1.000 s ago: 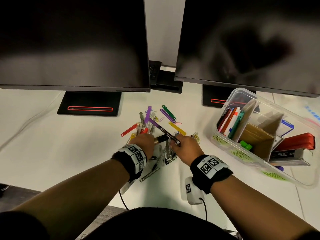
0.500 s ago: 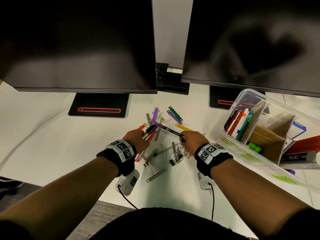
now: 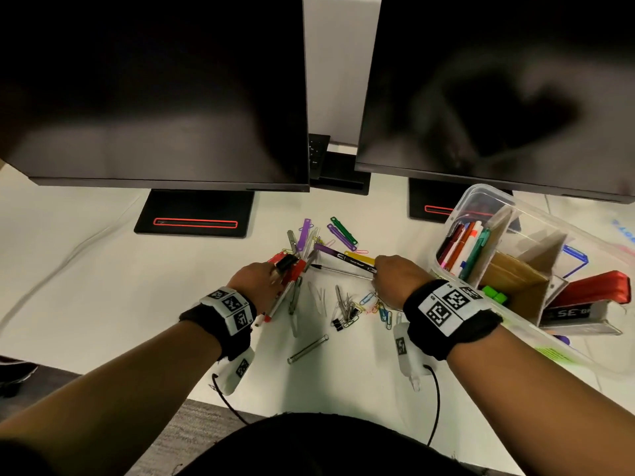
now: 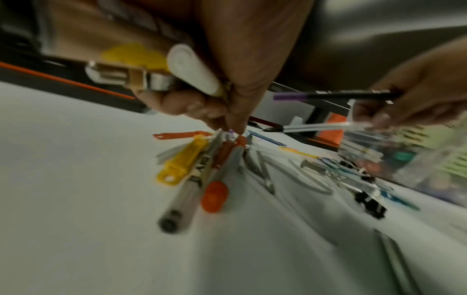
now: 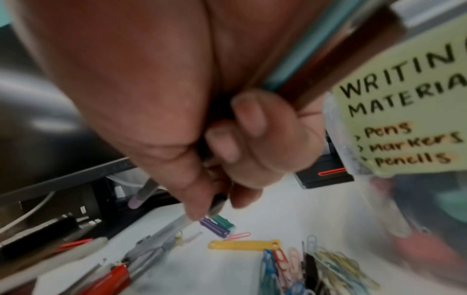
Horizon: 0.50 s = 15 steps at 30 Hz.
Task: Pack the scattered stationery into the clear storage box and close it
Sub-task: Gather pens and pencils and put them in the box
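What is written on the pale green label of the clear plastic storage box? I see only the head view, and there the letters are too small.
Observer: The right wrist view shows the pale green label reading "WRITIN MATERIA", cut by the frame edge, then Pens, Markers, Pencils.
Operator: What does the left hand hide under its palm?
Observer: The left wrist view shows it gripping a white-capped marker beside a metal clip.
Operator: And its fingertips?
Observer: They press on a pile holding a grey pen and an orange-capped pen.
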{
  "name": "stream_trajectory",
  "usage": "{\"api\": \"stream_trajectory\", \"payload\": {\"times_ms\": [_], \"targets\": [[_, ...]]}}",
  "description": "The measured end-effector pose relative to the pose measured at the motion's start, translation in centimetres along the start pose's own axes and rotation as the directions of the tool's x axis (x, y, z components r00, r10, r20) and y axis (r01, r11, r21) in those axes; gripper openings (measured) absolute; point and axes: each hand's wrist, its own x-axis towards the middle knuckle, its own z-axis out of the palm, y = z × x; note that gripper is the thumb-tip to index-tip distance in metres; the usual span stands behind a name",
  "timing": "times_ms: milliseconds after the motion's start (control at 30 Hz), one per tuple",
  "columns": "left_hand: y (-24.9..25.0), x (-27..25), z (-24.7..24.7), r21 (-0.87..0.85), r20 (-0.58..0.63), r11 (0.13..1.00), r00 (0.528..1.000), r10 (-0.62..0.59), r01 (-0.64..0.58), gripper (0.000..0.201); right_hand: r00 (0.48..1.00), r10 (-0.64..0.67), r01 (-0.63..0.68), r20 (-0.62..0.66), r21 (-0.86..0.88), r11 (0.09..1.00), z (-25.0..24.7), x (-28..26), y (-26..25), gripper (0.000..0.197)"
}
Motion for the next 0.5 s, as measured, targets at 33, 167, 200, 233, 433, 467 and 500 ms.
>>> {"api": "stream_trajectory", "payload": {"times_ms": [33, 167, 200, 233, 433, 467, 500], "targets": [[0.6, 0.0, 0.2, 0.019, -0.010, 0.999, 1.000, 0.028, -0.028, 0.025, 1.000, 0.007, -0.007, -0.001, 0.000, 1.000, -0.2, -0.3, -0.1, 0.025], [1.8, 0.5, 1.1, 0.069, -0.034, 0.998, 0.999, -0.001, 0.003, 0.039, 0.997, -0.004, 0.008, -0.081, 0.053, 0.999, -0.6, -1.4, -0.4, 0.024], [1.9, 0.6, 1.3, 0.070, -0.023, 0.997, 1.000, -0.021, 0.023, 0.044, 0.994, -0.005, 0.014, -0.108, 0.076, 0.997, -0.8, -1.6, -0.3, 0.024], [1.9, 0.8, 1.5, 0.066, -0.013, 0.997, 0.999, -0.038, 0.039, 0.047, 0.991, -0.006, 0.019, -0.132, 0.098, 0.995, -0.9, -1.8, -0.2, 0.023], [1.8, 1.1, 2.0, -0.065, -0.046, 0.995, 0.995, -0.083, 0.080, 0.062, 0.941, 0.037, 0.084, -0.338, 0.337, 0.938, -2.4, -3.4, 1.1, 0.023], [2.0, 1.1, 1.9, -0.056, -0.065, 0.996, 0.995, -0.077, 0.074, 0.061, 0.925, 0.075, 0.087, -0.372, 0.398, 0.913, -2.5, -3.7, 1.6, 0.023], [2.0, 1.1, 1.7, -0.051, -0.076, 0.996, 0.994, -0.080, 0.076, 0.061, 0.907, 0.123, 0.086, -0.403, 0.462, 0.882, -2.7, -3.9, 2.1, 0.021]]}}
